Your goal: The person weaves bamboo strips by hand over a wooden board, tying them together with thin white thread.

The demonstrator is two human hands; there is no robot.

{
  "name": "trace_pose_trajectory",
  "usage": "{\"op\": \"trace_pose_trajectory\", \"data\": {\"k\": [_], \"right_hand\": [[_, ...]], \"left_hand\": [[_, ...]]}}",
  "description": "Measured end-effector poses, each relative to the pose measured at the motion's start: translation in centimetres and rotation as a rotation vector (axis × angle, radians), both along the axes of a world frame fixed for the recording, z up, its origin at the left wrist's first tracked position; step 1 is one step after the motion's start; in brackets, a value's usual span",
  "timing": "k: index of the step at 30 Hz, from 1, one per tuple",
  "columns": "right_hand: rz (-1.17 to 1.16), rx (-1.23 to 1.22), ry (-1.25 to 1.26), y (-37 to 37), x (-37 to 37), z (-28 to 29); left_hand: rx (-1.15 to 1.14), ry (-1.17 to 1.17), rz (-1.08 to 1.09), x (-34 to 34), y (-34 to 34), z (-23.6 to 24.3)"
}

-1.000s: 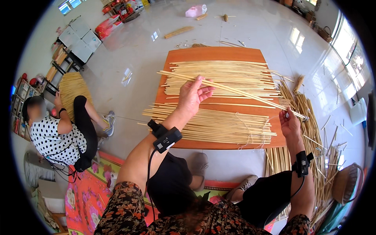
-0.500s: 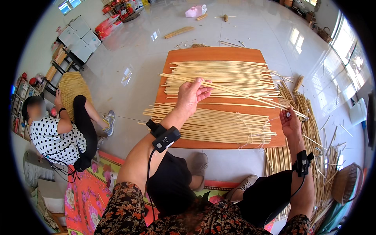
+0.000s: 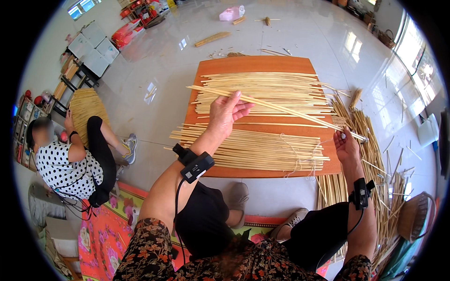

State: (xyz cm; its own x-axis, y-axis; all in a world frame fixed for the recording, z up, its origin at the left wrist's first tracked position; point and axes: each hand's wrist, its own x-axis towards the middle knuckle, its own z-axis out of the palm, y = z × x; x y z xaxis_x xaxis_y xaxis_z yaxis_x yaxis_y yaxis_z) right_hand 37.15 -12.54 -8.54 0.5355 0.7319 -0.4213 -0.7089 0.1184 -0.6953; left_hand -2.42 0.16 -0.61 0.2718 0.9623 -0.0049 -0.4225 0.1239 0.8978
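A few long pale-yellow stalks (image 3: 276,107) slant across above the table, their left ends higher in the picture. My left hand (image 3: 225,111) grips them near the left, thumb on top, other fingers partly opened beneath. At the right end, my right hand (image 3: 348,146) has its curled fingers at the stalks, whose tips stick out just past it. Something small and shiny shows at its fingers; what it is I cannot tell. Below lie two rows of similar stalks: a far row (image 3: 255,83) and a near row (image 3: 248,146), the latter with thin string (image 3: 300,162) at its right end.
The stalks lie on an orange-brown table (image 3: 255,64). Heaped loose stalks (image 3: 370,140) cover the floor on the right, beside a wicker basket (image 3: 412,218). Another person (image 3: 70,161) sits at the left, holding a woven stalk panel (image 3: 89,112). A flowered red mat (image 3: 101,234) lies at lower left.
The held stalks now lie closer together and look like a narrower bundle. Both hands keep nearly the same places; the whole view has shifted slightly.
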Motion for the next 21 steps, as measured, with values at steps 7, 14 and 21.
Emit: {"op": "trace_pose_trajectory", "data": {"k": [7,14,21], "right_hand": [[0.108,0.047,0.068,-0.1,-0.2,0.0],[0.046,0.033,0.002,-0.1,-1.0,0.8],[0.047,0.034,0.01,-0.2,-1.2,1.2]], "left_hand": [[-0.024,-0.021,0.04,-0.3,0.7,-0.5],[-0.068,0.006,0.015,-0.2,0.4,0.0],[-0.026,0.011,-0.024,0.0,0.3,0.1]]}}
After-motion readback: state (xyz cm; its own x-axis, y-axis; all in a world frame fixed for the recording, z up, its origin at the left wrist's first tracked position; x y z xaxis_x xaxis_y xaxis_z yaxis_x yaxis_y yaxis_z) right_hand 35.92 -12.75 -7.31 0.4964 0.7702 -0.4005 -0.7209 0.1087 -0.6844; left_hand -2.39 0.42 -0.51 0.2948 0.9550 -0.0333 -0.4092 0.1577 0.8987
